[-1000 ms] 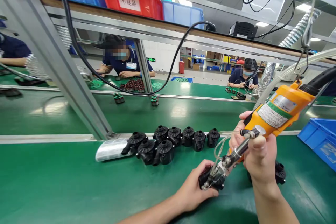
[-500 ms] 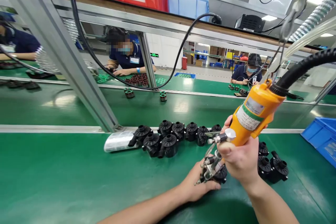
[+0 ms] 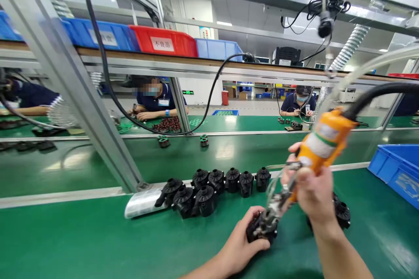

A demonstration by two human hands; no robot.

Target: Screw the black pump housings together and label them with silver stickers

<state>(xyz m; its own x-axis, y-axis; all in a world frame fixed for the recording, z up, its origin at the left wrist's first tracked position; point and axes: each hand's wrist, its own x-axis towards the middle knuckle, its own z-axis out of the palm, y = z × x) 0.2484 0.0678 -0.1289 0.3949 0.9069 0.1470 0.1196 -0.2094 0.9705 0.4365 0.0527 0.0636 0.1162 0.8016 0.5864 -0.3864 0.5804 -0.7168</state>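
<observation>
Your left hand (image 3: 240, 244) grips one housing (image 3: 251, 232), seemingly midway, your right hand (image 3: 314, 194) the tool (image 3: 324, 139); other housings (image 3: 205, 202) may be done.

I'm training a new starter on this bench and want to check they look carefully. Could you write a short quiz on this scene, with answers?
1. What does the right hand grip?
a) scissors
b) the orange tool
c) a cup

2. True or false: the red bin stands between two blue bins.

3. Fill in: the orange tool reaches down to a black part held in the ___.

Key: 1. b; 2. true; 3. left hand.
</observation>
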